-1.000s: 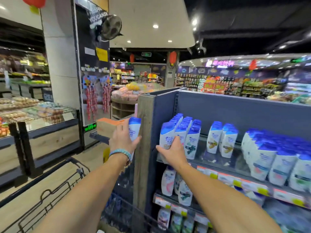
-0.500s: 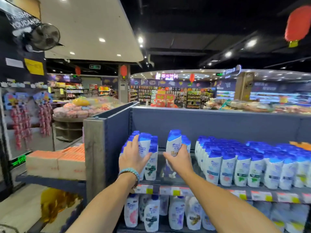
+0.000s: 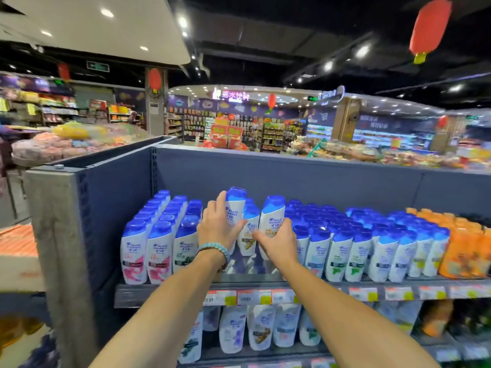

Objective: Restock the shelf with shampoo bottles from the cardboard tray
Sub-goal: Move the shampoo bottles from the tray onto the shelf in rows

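My left hand [image 3: 218, 229], with a blue bead bracelet at the wrist, grips a white shampoo bottle with a blue cap [image 3: 235, 205], held above the top shelf [image 3: 170, 289]. My right hand [image 3: 279, 241] grips a second white, blue-capped bottle [image 3: 272, 216], lower and just right of the first. Both bottles hang over a gap in the rows, where one bottle [image 3: 248, 232] stands between my hands. Rows of the same bottles [image 3: 353, 243] fill the shelf on both sides. The cardboard tray is not in view.
Orange bottles [image 3: 463, 248] stand at the shelf's right end. A lower shelf [image 3: 260, 353] holds more white bottles. A grey end post [image 3: 61, 248] borders the shelf on the left, with orange boxes [image 3: 16, 251] beyond it. Store aisles lie behind the shelf's back panel.
My view has swung right and closer to the shelf. Both hands have carried their bottles further in over the gap between the rows.
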A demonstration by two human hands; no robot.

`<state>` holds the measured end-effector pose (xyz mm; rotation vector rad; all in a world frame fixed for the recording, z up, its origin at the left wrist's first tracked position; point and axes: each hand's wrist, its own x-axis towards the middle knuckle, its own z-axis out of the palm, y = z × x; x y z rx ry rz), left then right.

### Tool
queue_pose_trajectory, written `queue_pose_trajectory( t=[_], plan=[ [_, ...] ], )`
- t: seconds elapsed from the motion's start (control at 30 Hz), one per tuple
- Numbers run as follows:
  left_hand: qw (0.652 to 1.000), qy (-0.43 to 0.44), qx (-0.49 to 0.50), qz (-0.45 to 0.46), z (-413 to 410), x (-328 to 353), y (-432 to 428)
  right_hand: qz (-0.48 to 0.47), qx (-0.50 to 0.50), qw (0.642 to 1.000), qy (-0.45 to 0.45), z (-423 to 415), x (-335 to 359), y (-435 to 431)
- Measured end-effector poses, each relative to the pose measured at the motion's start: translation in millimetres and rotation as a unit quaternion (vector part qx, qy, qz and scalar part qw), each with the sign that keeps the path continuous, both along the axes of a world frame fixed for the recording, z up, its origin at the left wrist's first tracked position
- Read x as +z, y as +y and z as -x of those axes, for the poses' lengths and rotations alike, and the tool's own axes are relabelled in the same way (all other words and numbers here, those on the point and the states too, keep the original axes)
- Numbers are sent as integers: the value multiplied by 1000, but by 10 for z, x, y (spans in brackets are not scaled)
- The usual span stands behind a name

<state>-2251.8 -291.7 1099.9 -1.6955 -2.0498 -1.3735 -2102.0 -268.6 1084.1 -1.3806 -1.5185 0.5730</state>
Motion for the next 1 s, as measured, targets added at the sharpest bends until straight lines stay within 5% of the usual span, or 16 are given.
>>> queue_pose_trajectory(
  t=[0.57, 1.0],
  plan=[
    [993, -102, 31, 54, -272, -885, 754, 47, 15, 999, -6, -145, -253, 384],
    [988, -135, 54, 44, -104, -879, 872, 33, -10, 999, -36, 24, -365, 452]
  ],
)
